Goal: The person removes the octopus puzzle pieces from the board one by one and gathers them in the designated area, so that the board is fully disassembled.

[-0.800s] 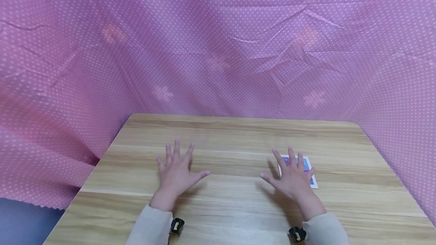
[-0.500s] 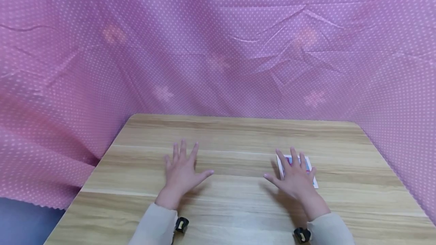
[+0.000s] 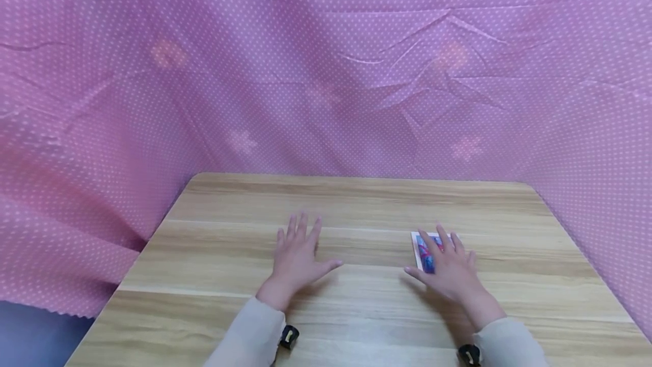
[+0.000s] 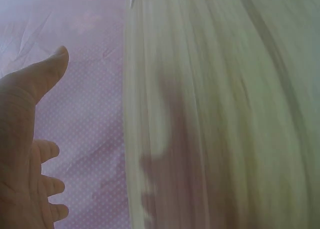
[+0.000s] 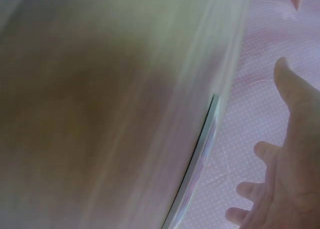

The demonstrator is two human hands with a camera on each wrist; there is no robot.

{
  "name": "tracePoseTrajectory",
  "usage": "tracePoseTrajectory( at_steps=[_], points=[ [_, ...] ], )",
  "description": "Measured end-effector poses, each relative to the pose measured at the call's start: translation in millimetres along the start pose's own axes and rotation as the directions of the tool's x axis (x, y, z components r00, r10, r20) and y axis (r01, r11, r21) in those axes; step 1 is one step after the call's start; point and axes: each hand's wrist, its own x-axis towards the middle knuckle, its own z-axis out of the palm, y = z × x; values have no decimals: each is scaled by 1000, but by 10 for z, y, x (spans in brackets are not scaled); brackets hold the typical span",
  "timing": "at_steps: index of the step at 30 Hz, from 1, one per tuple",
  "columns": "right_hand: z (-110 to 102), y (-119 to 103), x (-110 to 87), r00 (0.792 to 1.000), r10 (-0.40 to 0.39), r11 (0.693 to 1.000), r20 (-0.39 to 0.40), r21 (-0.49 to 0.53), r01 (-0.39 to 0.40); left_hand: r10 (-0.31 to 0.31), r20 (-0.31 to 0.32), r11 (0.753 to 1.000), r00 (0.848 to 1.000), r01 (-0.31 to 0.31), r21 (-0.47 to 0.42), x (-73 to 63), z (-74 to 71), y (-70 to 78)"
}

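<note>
A flat rectangular piece (image 3: 425, 259) with a white border and a blue, pink and red picture lies on the wooden table, right of the middle. In the right wrist view its pale side edge (image 5: 199, 151) shows a small thickness. My right hand (image 3: 450, 271) hovers over it, fingers spread, covering its right part; the palm is apart from it. To the left, my left hand (image 3: 297, 262) is held above the bare wood with fingers and thumb spread, and it holds nothing. Its shadow falls on the tabletop in the left wrist view.
The light wooden table (image 3: 367, 203) has rounded far corners. A pink cloth (image 3: 316, 72) with white dots hangs behind it and along both sides. Black bands (image 3: 289, 336) sit at the sleeve cuffs.
My left hand has moved right, toward the middle of the table. The right hand has shifted slightly right, uncovering the piece's left side. The flat piece stays where it was.
</note>
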Motion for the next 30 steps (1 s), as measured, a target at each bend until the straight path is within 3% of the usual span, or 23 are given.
tracePoseTrajectory(
  at_steps=[11, 30],
  points=[
    [-61, 263, -38, 998, -66, 998, 9, 7, 66, 113, 89, 993, 990, -114, 6, 131, 112, 334],
    [-121, 637, -95, 987, -162, 987, 17, 10, 162, 228, 224, 968, 948, -245, 51, 294, 371, 923]
  ],
)
